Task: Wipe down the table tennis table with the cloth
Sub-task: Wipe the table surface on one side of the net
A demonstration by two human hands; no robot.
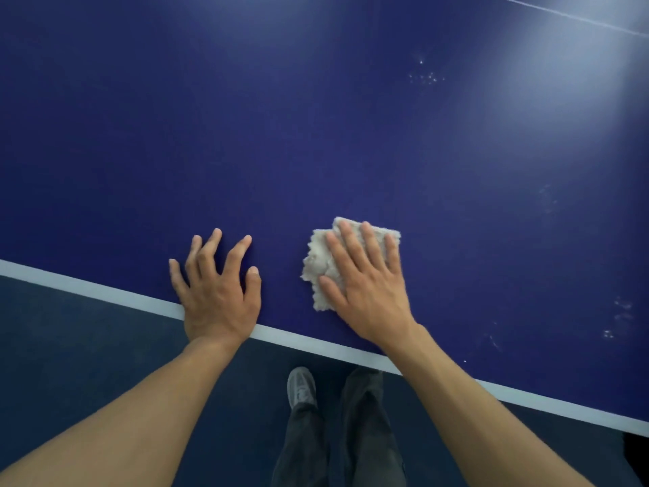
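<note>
The blue table tennis table (316, 117) fills most of the view, its white edge line (105, 291) running from the left down to the lower right. A folded off-white cloth (318, 261) lies on the table near that edge. My right hand (365, 279) presses flat on the cloth with straight, spread fingers, covering most of it. My left hand (217, 286) rests on the bare table to the left of the cloth, fingers spread, its heel over the white line.
Pale specks and smudges mark the table at the upper right (426, 77) and the right (618, 318). A thin white line (569, 14) crosses the far corner. Below the edge are dark blue floor, my trouser legs and a grey shoe (301, 388).
</note>
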